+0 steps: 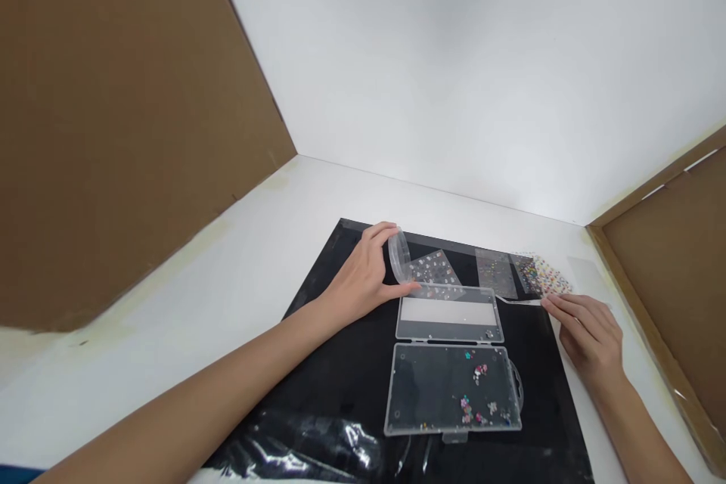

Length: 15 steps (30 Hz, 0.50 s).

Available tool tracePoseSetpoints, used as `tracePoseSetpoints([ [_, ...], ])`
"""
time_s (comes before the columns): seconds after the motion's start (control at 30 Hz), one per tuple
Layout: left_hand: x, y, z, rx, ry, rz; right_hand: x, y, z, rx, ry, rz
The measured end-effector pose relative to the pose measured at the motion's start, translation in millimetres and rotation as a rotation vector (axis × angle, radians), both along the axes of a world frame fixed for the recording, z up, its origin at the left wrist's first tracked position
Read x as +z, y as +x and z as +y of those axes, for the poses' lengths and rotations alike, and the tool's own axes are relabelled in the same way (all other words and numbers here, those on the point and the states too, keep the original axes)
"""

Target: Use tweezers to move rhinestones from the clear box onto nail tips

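Note:
My left hand grips a clear round plastic container, tilted up on its edge. Its thumb reaches to the top edge of the hinged clear case's raised or laid-back lid. Below the lid lies the case's other half, with small flower-shaped and coloured charms scattered inside. Silvery tweezers are pinched in my right hand, their tip pointing left to the lid's right edge. Behind the case, a clear sheet of small decorations lies partly under the lid.
A black mat covers the work area, with shiny wrinkled plastic at its front. Another clear sheet and multicoloured beads lie at the back right. Brown boards stand left and right, and a white wall stands behind.

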State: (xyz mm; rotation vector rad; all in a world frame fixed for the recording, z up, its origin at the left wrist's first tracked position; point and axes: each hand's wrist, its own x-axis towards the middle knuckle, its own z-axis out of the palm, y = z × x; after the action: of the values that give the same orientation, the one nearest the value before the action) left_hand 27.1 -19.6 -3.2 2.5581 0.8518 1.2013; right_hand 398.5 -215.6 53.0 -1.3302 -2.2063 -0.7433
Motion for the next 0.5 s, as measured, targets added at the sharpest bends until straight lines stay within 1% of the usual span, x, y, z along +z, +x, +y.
tracePoseSetpoints([
  [0.13,-0.5,0.5,0.3,-0.002,0.002,-0.005,3.0,0.8,-1.6,-0.004,-0.022,-0.001],
  [0.27,0.0,0.7,0.3,0.003,-0.001,-0.007,3.8,0.6,-3.1,-0.019,-0.001,0.025],
  [0.5,1.2,0.4,0.1,0.008,0.002,-0.009,2.8,-2.1,-2.2,0.010,-0.058,0.018],
])
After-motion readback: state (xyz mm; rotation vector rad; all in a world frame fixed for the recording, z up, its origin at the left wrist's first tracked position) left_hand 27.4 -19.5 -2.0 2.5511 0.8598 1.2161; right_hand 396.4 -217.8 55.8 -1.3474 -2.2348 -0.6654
